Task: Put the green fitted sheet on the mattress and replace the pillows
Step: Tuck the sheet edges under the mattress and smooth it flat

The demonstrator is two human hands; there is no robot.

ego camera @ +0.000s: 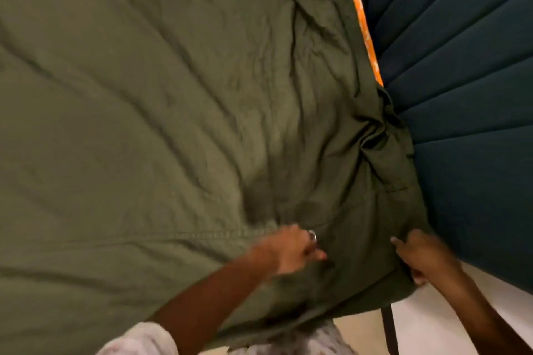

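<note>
Sheet: olive-green cotton fitted sheet (173, 95) spread over most of the bed top, wrinkled, creases fanning out from the near corner; that fan says the pull comes from there.
Corner: bunched folds (375, 135) against the dark teal channel-padded headboard (461, 66); slack gathers there because the corner pocket looks not yet seated.
Mattress: thin strip of orange patterned mattress (362, 17) bare between sheet edge and headboard, so that side is not tucked.
Left hand: left hand (291, 248) curled into the fabric by the stitched seam, ring on one finger; grip closed on the sheet, probably anchoring the top layer while the corner gets worked. Motion blur, finger detail unclear.
Right hand: right hand (424, 256) at the sheet's outer edge beside the headboard, fingers bent round the hem; grip closed on the sheet, placed to drag the pocket down over the corner.
Stage: judged early-to-mid; this corner is pending, other corners out of view.
Pillows: none visible.
Risk: the far corner may pop off under tension.
</note>
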